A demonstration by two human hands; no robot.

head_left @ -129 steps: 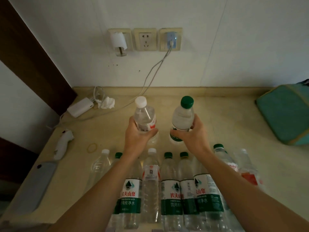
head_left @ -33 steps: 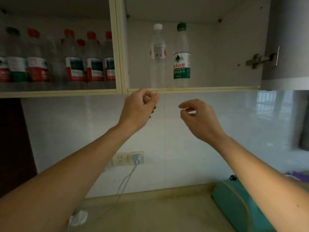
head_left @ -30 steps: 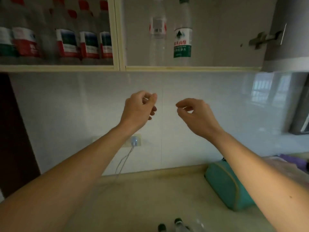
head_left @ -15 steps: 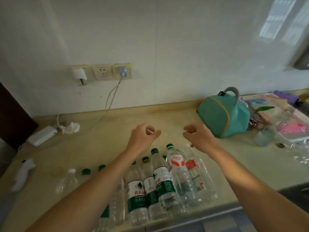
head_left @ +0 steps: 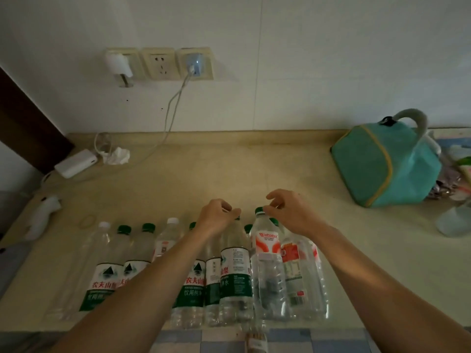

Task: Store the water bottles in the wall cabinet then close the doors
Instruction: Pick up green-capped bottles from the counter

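Hovering over the row of water bottles [head_left: 193, 271], both hands reach in with nothing in their grasp.

Left hand [head_left: 216, 217] hangs with loosely curled fingers just above a green-capped bottle [head_left: 235, 266] at the row's middle; right hand [head_left: 290, 212], fingers also relaxed and bent, has its fingertips at the green cap of the red-labelled bottle [head_left: 266, 266], though actual contact cannot be judged. Bottles stand close together along the counter [head_left: 229, 169] near edge, at 6 o'clock. A teal bag [head_left: 384, 164] sits at 3 o'clock, a white power bank [head_left: 76, 163] at 10 o'clock, and wall sockets [head_left: 159, 63] at 12 o'clock.
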